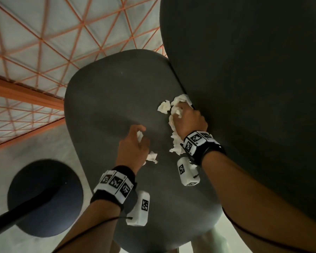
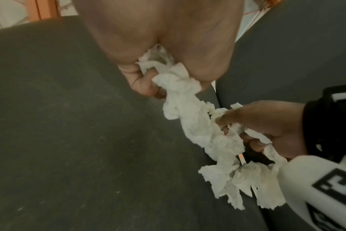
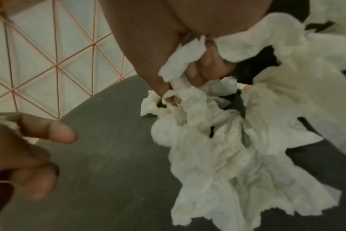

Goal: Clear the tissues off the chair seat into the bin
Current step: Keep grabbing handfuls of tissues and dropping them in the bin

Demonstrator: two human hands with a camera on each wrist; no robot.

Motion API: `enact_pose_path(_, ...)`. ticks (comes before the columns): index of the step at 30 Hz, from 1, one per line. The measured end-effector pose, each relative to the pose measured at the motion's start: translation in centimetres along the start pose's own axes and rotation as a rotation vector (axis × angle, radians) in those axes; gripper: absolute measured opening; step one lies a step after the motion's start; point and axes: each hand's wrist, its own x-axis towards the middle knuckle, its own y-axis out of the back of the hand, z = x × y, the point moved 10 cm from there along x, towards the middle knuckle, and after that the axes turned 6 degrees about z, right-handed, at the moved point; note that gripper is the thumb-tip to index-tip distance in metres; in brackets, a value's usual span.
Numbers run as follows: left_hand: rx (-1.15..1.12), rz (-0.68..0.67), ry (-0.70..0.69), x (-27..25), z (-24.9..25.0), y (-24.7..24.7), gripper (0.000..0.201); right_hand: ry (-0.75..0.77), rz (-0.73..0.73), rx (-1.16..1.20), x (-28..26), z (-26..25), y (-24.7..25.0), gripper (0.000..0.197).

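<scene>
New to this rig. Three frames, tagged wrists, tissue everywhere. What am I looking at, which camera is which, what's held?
No machine here: a person works with two bare hands. The checkered bands and white boxes on the wrists are markers and cameras.

The big picture comes from a head camera looking down at a dark chair seat and its backrest. The other two look along each hand from the wrist.

The left hand grips a small wad of tissue. The right hand clutches a larger bunch of tissues near the backrest. One loose scrap lies on the seat beside the right hand's fingers.

The dark round shape on the floor at lower left may be the bin; I cannot tell for sure.
</scene>
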Motion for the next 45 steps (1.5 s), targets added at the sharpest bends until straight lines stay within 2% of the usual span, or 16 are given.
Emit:
enact_pose_path(3,0.065,-0.046,-0.019,1.5,0.7,-1.3,0.026,-0.037,0.0,0.066,-0.2,0.3,0.4,0.031)
enact_pose_path(8,0.165,-0.063,-0.154,4.5,4.3,-2.9,0.033,-0.073,0.026,0.347,-1.7,1.3,1.9,0.019)
enact_pose_path(13,0.331,-0.15,-0.195,6.7,6.4,-5.2,0.045,-0.137,-0.002,0.622,-4.1,3.5,2.7,0.009)
enact_pose_path(18,0.425,-0.124,-0.15,7.9,5.4,-5.8,0.023,-0.259,0.025,0.839,-5.6,5.8,2.6,0.019)
enact_pose_path(22,0.246,-0.01,-0.134,7.4,4.5,-3.9,0.029,-0.28,0.011,0.931,-6.3,6.4,2.6,0.01)
enact_pose_path(24,0.151,0.064,-0.154,6.3,4.1,-2.2,0.032,-0.282,-0.016,0.959,-6.5,6.4,2.3,0.018)
enact_pose_path(26,0.07,0.11,-0.107,4.9,2.9,-0.9,0.037,-0.275,-0.045,0.985,-6.9,6.2,2.0,0.031)
enact_pose_path(29,-0.197,0.066,0.145,2.6,0.1,-0.3,0.035,-0.281,-0.093,1.02,-7.5,5.7,1.6,0.046)
enact_pose_path(31,-0.254,0.034,0.23,1.1,-1.1,-0.4,0.032,-0.316,-0.152,1.1,-7.9,5.2,0.9,0.041)
enact_pose_path(33,-0.24,0.041,0.22,-0.1,-1.8,-0.1,0.029,-0.338,-0.174,1.133,-8.3,4.8,0.5,0.034)
enact_pose_path(37,-0.28,0.079,0.163,-2.0,-2.8,0.9,0.026,-0.388,-0.119,1.096,-8.5,5.0,-0.2,0.031)
enact_pose_path(42,-0.355,0.007,0.193,-4.6,-3.6,1.2,0.034,-0.479,-0.195,1.13,-9.6,4.4,-2.1,0.009)
enact_pose_path(45,-0.393,-0.081,0.239,-6.2,-5.1,0.5,0.029,-0.523,-0.228,1.103,-10.4,3.8,-2.9,0.023)
